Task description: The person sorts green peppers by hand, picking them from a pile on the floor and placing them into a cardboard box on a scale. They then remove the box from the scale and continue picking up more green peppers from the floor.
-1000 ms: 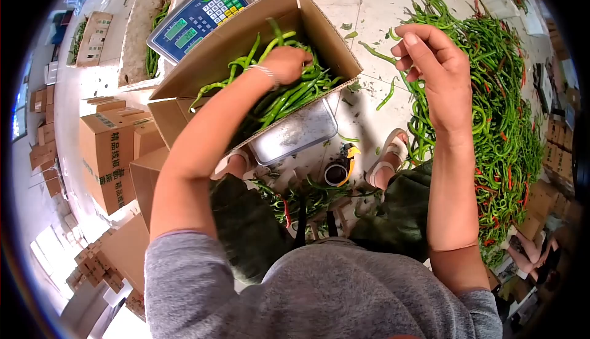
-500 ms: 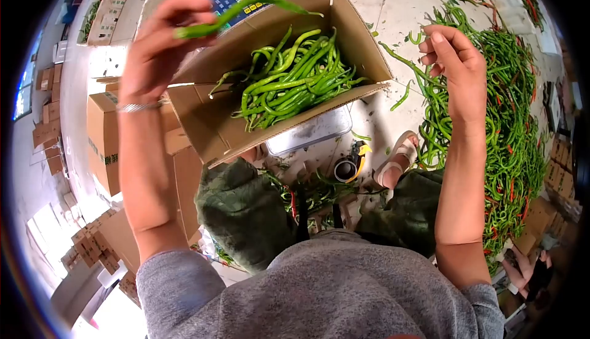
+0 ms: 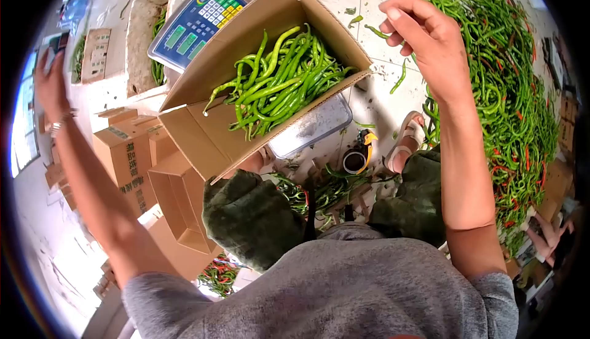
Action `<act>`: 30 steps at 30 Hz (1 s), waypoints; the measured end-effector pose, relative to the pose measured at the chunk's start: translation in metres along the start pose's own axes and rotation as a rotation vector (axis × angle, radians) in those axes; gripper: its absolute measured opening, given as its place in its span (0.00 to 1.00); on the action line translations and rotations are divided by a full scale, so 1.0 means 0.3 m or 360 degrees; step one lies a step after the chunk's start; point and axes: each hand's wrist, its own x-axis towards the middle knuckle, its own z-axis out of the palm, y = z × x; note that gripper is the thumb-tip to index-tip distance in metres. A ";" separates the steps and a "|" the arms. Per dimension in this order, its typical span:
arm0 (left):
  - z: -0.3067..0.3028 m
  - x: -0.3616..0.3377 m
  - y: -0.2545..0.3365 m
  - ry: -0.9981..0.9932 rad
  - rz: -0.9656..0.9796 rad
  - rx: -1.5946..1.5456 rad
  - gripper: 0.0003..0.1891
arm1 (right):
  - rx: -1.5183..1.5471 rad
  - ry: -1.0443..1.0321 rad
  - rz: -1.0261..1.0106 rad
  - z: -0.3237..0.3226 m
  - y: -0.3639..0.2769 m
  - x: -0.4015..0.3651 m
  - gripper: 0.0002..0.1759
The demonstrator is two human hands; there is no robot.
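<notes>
My left hand [image 3: 52, 87] is stretched out at the far left, its fingers apart and holding nothing; a bracelet circles the wrist. My right hand [image 3: 430, 44] is raised right of the carton, thumb and fingers curled together. A short green chili pepper [image 3: 376, 32] sticks out from those fingertips, its other end hidden by them. Between my arms a tilted cardboard box [image 3: 215, 148] stands open in front of my knees. Long green chili peppers [image 3: 289, 84] lie heaped inside it.
A digital scale [image 3: 196, 23] shows its keypad behind the box, its metal pan [image 3: 310, 127] below. A large chili pile [image 3: 504, 105] covers the floor at right. Cardboard boxes [image 3: 126, 161] stand at left. A tape dispenser [image 3: 362, 155] lies near my foot.
My left hand has let go of a long green pepper and swung out to the far left. My right hand has moved slightly up and left. The view has shifted, showing more of the scale.
</notes>
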 end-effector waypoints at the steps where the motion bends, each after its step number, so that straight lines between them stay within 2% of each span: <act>1: 0.033 -0.096 0.286 -0.0459 -0.0239 -0.0561 0.19 | 0.0003 0.0012 0.0000 -0.001 -0.003 0.000 0.13; 2: 0.088 -0.186 0.474 -0.1035 -0.0113 -0.1021 0.16 | -0.0001 0.0023 -0.0006 -0.007 -0.009 0.003 0.13; 3: 0.181 -0.295 0.605 -0.1718 -0.0246 -0.1524 0.15 | -0.0009 0.0027 -0.0010 -0.018 -0.007 0.003 0.13; 4: 0.219 -0.389 0.773 -0.2273 -0.0456 -0.1449 0.12 | -0.0046 -0.0015 0.0038 -0.032 0.007 0.008 0.12; 5: 0.329 -0.474 0.833 -0.2398 -0.0222 -0.1050 0.11 | -0.0021 -0.0005 0.0057 -0.037 0.008 0.006 0.12; 6: 0.444 -0.561 0.870 -0.2033 0.0478 -0.0628 0.09 | 0.0006 0.0006 0.0068 -0.037 -0.001 0.011 0.12; 7: 0.553 -0.613 0.896 -0.2004 0.0684 -0.0324 0.08 | 0.0035 0.0015 0.0076 -0.036 -0.008 0.016 0.12; 8: 0.644 -0.682 0.911 -0.2038 0.0465 -0.0191 0.10 | 0.0024 0.0028 0.0084 -0.035 -0.012 0.013 0.13; 9: 0.715 -0.750 0.903 -0.1921 0.0567 -0.0259 0.12 | 0.0007 0.0025 0.0049 -0.044 -0.011 0.012 0.13; 10: 0.713 -0.780 0.943 -0.1961 0.0609 -0.0288 0.16 | -0.0015 0.0015 0.0021 -0.052 -0.010 0.007 0.13; 11: 0.688 -0.820 0.964 -0.1916 0.0790 -0.0452 0.19 | -0.0038 -0.0003 0.0000 -0.057 -0.009 0.000 0.13; 13: 0.594 -0.851 1.033 -0.1815 0.0967 -0.0245 0.20 | 0.0002 0.0058 0.0031 -0.060 -0.012 0.000 0.15; 16: 0.593 -0.854 1.013 -0.1495 0.1427 -0.0128 0.17 | 0.0057 0.0058 0.0088 -0.083 -0.012 0.002 0.14; 19: 0.686 -0.845 0.982 -0.1982 0.1086 -0.0329 0.14 | 0.0079 0.0091 0.0053 -0.095 -0.005 0.011 0.13; 20: 0.747 -0.851 0.960 -0.1910 0.1030 -0.0632 0.12 | 0.0096 0.0094 0.0054 -0.096 -0.004 0.012 0.13; 23: 0.838 -0.825 1.022 -0.1784 0.0413 -0.0573 0.13 | 0.0134 0.0062 0.0055 -0.096 -0.006 0.017 0.13; 25: 0.863 -0.798 1.084 -0.1795 0.0252 -0.0301 0.12 | 0.0127 0.0078 0.0046 -0.099 -0.008 0.017 0.14; 26: 0.890 -0.790 1.089 -0.1871 0.0295 -0.0216 0.13 | 0.0128 0.0080 0.0042 -0.099 -0.007 0.015 0.14; 29: 0.931 -0.801 1.099 -0.1875 0.0116 -0.0220 0.12 | 0.0079 0.0039 0.0082 -0.111 -0.006 0.010 0.13; 30: 0.917 -0.804 1.112 -0.1825 -0.0038 -0.0173 0.11 | 0.0066 0.0040 0.0080 -0.115 -0.007 0.009 0.13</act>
